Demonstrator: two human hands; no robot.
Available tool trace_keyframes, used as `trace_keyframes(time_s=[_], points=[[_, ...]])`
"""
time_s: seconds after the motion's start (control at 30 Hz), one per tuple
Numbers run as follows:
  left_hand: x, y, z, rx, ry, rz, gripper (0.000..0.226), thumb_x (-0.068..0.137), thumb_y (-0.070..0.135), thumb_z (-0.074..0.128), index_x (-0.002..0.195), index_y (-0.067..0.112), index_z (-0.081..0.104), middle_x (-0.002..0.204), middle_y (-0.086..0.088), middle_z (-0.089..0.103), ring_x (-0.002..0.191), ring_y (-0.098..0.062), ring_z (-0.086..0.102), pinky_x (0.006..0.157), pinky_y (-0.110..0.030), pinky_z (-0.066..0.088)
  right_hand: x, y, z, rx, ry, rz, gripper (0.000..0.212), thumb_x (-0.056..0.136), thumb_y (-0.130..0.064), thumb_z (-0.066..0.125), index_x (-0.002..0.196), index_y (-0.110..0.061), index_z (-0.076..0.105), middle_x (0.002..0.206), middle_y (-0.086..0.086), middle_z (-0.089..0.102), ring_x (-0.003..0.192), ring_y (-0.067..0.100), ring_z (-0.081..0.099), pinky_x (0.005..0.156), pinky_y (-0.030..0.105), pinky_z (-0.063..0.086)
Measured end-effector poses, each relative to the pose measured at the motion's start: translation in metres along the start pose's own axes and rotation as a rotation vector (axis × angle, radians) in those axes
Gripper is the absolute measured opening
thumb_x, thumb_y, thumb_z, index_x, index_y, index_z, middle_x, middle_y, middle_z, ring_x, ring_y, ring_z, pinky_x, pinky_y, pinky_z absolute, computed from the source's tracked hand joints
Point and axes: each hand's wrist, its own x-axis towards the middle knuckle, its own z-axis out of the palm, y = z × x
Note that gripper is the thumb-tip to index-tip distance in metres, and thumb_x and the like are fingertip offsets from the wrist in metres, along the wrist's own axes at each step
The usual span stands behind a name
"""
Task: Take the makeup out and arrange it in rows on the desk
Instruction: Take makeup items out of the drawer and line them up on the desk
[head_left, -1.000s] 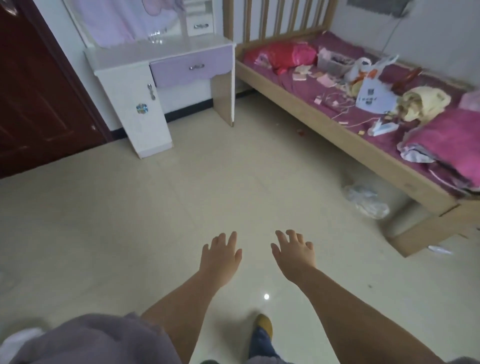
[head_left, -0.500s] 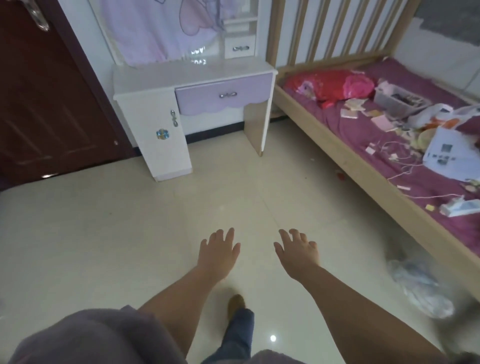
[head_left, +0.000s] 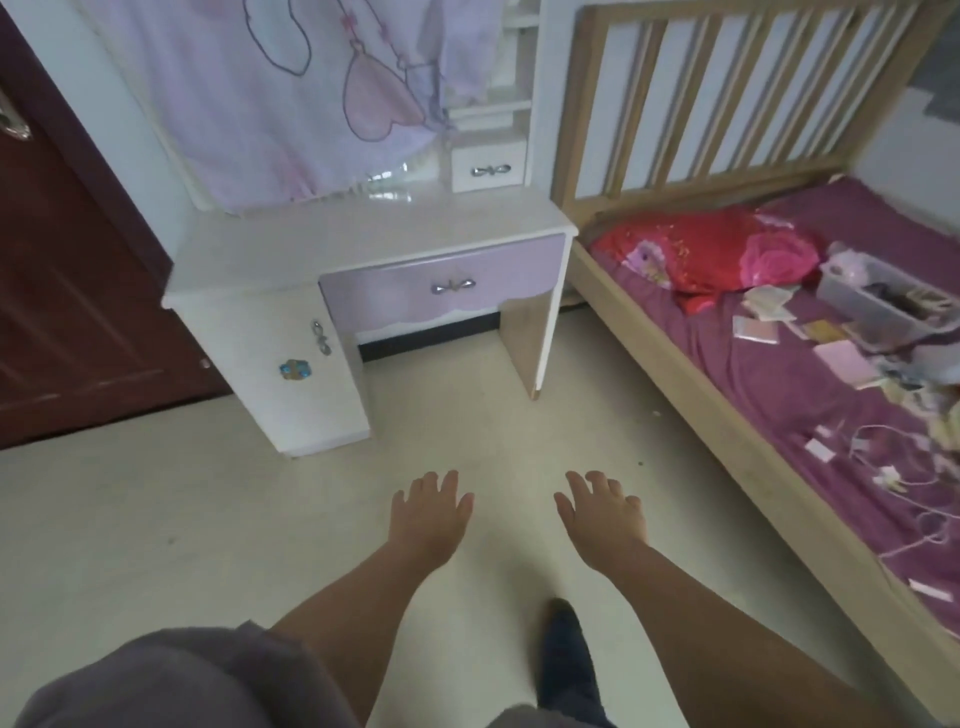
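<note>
A white dressing desk (head_left: 363, 234) with a shut lilac drawer (head_left: 441, 286) and a small white cabinet door (head_left: 291, 358) stands against the far wall; its top is bare. A grey plastic bin (head_left: 878, 301) with small items lies on the bed at right, with flat packets scattered around it. My left hand (head_left: 428, 512) and my right hand (head_left: 602, 512) are stretched forward over the floor, palms down, fingers straight, holding nothing. Both hands are well short of the desk and the bin.
A wooden bed (head_left: 727, 415) with a purple sheet runs along the right, strewn with cables and a red-pink bundle (head_left: 717, 254). A dark red door (head_left: 67, 291) is at left. A lilac cloth (head_left: 291, 93) hangs over the mirror. Pale tiled floor (head_left: 156, 519) lies between.
The view has moved closer to the desk and tilted up; the desk and bed head now look larger. Both hands stay stretched forward, empty.
</note>
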Motion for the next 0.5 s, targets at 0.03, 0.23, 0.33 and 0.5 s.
trace_keyframes(time_s=[0.03,0.23,0.33,0.5], points=[[0.029,0.003,0.002,-0.016,-0.055,-0.042,0.049,0.097,0.045,0.037,0.138,0.019,0.040,0.132,-0.008,0.049,0.118,-0.020,0.050,0.097,-0.036,0.041,0.029,0.005,-0.008,-0.018,0.007,-0.017,0.048,0.100,-0.046,0.017,0.143,-0.025,0.024,0.145,0.003,0.033,0.127,0.023,0.039,0.098,0.039,0.036],[0.174,0.030,-0.015,-0.216,-0.125,-0.201,0.048,0.100,0.043,0.025,0.140,0.019,0.031,0.135,-0.008,0.043,0.123,-0.026,0.043,0.100,-0.039,0.037,0.194,0.035,-0.069,-0.112,0.060,-0.143,0.048,0.099,-0.046,0.018,0.141,-0.025,0.028,0.140,0.003,0.039,0.122,0.023,0.043,0.092,0.037,0.040],[0.232,0.027,-0.023,-0.279,-0.169,-0.250,0.047,0.100,0.043,0.025,0.139,0.018,0.032,0.134,-0.010,0.044,0.122,-0.027,0.043,0.098,-0.041,0.037,0.262,0.029,-0.086,-0.098,0.042,-0.171,0.048,0.100,-0.045,0.018,0.142,-0.025,0.028,0.142,0.004,0.038,0.124,0.022,0.043,0.092,0.037,0.042],[0.334,-0.021,-0.013,-0.439,-0.250,-0.406,0.045,0.100,0.038,0.025,0.139,0.017,0.032,0.137,-0.009,0.041,0.123,-0.028,0.042,0.101,-0.042,0.038,0.369,-0.006,-0.088,0.033,0.061,-0.265,0.045,0.099,-0.041,0.031,0.137,-0.018,0.042,0.134,0.009,0.048,0.117,0.027,0.049,0.087,0.038,0.043]])
